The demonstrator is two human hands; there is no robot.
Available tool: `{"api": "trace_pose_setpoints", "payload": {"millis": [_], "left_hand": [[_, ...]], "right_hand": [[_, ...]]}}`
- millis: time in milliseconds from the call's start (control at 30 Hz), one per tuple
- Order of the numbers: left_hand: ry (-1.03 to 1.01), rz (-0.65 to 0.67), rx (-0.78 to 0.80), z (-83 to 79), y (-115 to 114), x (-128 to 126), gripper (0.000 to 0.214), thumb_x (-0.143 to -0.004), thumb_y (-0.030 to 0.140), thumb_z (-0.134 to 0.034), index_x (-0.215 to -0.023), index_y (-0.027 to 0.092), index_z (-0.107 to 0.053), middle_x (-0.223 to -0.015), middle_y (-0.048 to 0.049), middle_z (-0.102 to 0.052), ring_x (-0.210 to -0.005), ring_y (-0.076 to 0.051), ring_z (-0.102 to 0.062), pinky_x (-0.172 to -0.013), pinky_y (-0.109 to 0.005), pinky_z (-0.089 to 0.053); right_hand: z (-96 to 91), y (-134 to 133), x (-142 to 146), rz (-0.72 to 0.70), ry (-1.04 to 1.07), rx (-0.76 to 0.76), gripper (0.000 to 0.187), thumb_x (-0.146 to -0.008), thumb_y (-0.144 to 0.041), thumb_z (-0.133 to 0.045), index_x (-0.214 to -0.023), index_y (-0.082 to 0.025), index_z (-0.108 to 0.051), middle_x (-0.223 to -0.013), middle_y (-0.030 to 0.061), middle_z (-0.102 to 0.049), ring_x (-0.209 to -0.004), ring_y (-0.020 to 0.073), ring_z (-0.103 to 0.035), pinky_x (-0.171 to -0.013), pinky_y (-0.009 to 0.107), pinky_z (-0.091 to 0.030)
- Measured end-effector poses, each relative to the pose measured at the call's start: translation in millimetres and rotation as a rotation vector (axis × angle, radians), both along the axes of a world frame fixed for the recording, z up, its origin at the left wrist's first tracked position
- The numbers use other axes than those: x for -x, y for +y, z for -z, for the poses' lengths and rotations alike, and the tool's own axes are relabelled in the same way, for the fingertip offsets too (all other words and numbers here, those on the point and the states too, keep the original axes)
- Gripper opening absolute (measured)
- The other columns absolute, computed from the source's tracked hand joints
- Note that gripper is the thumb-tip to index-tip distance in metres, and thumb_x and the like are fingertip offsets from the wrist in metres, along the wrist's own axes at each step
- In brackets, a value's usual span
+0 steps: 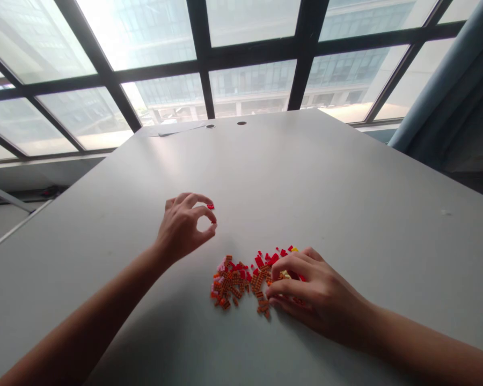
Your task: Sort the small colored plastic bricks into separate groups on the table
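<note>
Two loose heaps of tiny orange and red building bricks (241, 281) lie on the pale grey table (290, 171), with a few pink bricks at the left of the heap. My left hand (181, 230) hangs to the upper left of the heaps, its fingers curled in a ring. A small red brick (210, 206) sits at its fingertips and appears pinched there. My right hand (317, 295) rests on the right heap, fingers curved over the bricks. A yellow brick (284, 274) shows just beside its fingers, and the bricks under the palm are hidden.
Two round grommet holes (210, 126) and a flat pale sheet (179, 130) lie at the table's far edge. Beyond it stands a large dark-framed window (249, 59). A grey-blue curtain (438, 91) hangs at the right.
</note>
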State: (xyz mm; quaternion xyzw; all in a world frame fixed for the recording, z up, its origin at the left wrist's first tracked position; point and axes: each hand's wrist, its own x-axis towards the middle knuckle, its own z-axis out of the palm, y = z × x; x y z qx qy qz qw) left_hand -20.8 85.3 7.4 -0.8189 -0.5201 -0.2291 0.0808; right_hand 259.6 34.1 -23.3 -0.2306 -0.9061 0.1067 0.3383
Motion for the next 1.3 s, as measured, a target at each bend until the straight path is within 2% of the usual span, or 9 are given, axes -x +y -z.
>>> {"api": "trace_pose_setpoints", "payload": {"millis": [100, 200, 567, 733, 833, 900, 1000, 1167, 1300], "left_hand": [[0.032, -0.115, 0.012, 11.5, 26.6, 13.4, 0.005, -0.074, 0.023, -0.069, -0.070, 0.025, -0.070, -0.110, -0.0046, -0.070, -0.107, -0.031, -0.059, -0.089, -0.050, -0.041], [0.019, -0.156, -0.011, 20.7, 38.0, 18.0, 0.006, -0.075, 0.025, -0.069, -0.070, 0.024, -0.070, -0.107, -0.0063, -0.071, -0.105, -0.032, -0.059, -0.088, -0.052, -0.040], [-0.061, -0.143, -0.034, 24.6, 36.9, 31.6, 0.009, -0.084, 0.031, -0.066, -0.083, 0.027, -0.074, -0.116, -0.0043, -0.070, -0.109, -0.027, -0.062, -0.096, -0.049, -0.040], [-0.127, -0.111, -0.021, 19.5, 17.0, 34.4, 0.012, -0.086, 0.028, -0.061, -0.081, 0.025, -0.072, -0.110, -0.0043, -0.071, -0.104, -0.024, -0.064, -0.096, -0.046, -0.044], [-0.192, 0.030, 0.072, 19.6, -9.3, 26.6, 0.013, -0.086, 0.031, -0.061, -0.082, 0.024, -0.071, -0.109, -0.0059, -0.071, -0.102, -0.023, -0.065, -0.094, -0.045, -0.047], [-0.219, 0.132, 0.145, 20.5, -28.7, 18.9, 0.012, -0.086, 0.031, -0.062, -0.086, 0.025, -0.071, -0.112, -0.0063, -0.069, -0.103, -0.023, -0.065, -0.093, -0.043, -0.049], [-0.226, 0.186, 0.164, 21.8, -50.4, 8.9, 0.013, -0.090, 0.027, -0.058, -0.086, 0.026, -0.070, -0.111, -0.0055, -0.069, -0.100, -0.021, -0.065, -0.091, -0.040, -0.050], [-0.181, 0.264, 0.149, 22.1, -58.4, 3.3, 0.012, -0.089, 0.024, -0.060, -0.084, 0.026, -0.070, -0.109, -0.0046, -0.070, -0.099, -0.020, -0.064, -0.090, -0.038, -0.048], [-0.175, 0.285, 0.159, 20.1, -57.6, 3.2, 0.012, -0.089, 0.024, -0.061, -0.082, 0.027, -0.070, -0.111, -0.0041, -0.068, -0.100, -0.020, -0.062, -0.090, -0.039, -0.045]], "right_hand": [[-0.8, 0.2, -0.5, -0.002, 0.003, -0.005, 0.013, -0.094, -0.021, -0.057, -0.086, -0.021, -0.067, -0.087, 0.0028, -0.067, -0.073, 0.0121, -0.060, -0.074, 0.030, -0.035], [-2.2, 0.6, -1.0, -0.009, -0.058, -0.002, 0.011, -0.093, -0.021, -0.058, -0.088, -0.021, -0.068, -0.089, 0.0028, -0.067, -0.074, 0.0113, -0.061, -0.074, 0.030, -0.036], [-2.1, 1.3, -0.6, -0.021, -0.050, 0.022, 0.010, -0.093, -0.020, -0.059, -0.089, -0.020, -0.068, -0.089, 0.0034, -0.068, -0.076, 0.0122, -0.062, -0.074, 0.031, -0.036], [-3.3, 1.9, -1.7, -0.016, -0.043, -0.015, 0.009, -0.093, -0.021, -0.059, -0.089, -0.020, -0.068, -0.087, 0.0029, -0.068, -0.074, 0.0115, -0.061, -0.073, 0.030, -0.038], [-4.2, 1.8, -2.0, -0.006, -0.031, -0.021, 0.008, -0.092, -0.022, -0.061, -0.095, -0.021, -0.069, -0.092, 0.0045, -0.069, -0.077, 0.0126, -0.061, -0.075, 0.030, -0.042], [-4.6, 1.2, -0.4, 0.005, -0.040, -0.033, 0.014, -0.092, -0.021, -0.060, -0.103, -0.022, -0.069, -0.099, 0.0066, -0.070, -0.084, 0.0150, -0.062, -0.080, 0.032, -0.044], [-4.6, -0.7, 5.7, 0.016, -0.109, -0.058, 0.022, -0.093, -0.021, -0.057, -0.112, -0.023, -0.068, -0.115, 0.0096, -0.069, -0.103, 0.0205, -0.061, -0.090, 0.038, -0.045], [-5.7, -4.9, 17.9, -0.021, -0.336, -0.010, 0.043, -0.092, -0.038, -0.054, -0.133, -0.024, -0.057, -0.146, 0.0151, -0.050, -0.136, 0.0342, -0.041, -0.104, 0.058, -0.035], [-6.9, -5.9, 18.3, -0.008, -0.341, 0.003, 0.041, -0.091, -0.040, -0.053, -0.128, -0.023, -0.060, -0.145, 0.0147, -0.051, -0.138, 0.0358, -0.039, -0.106, 0.062, -0.030]]}}
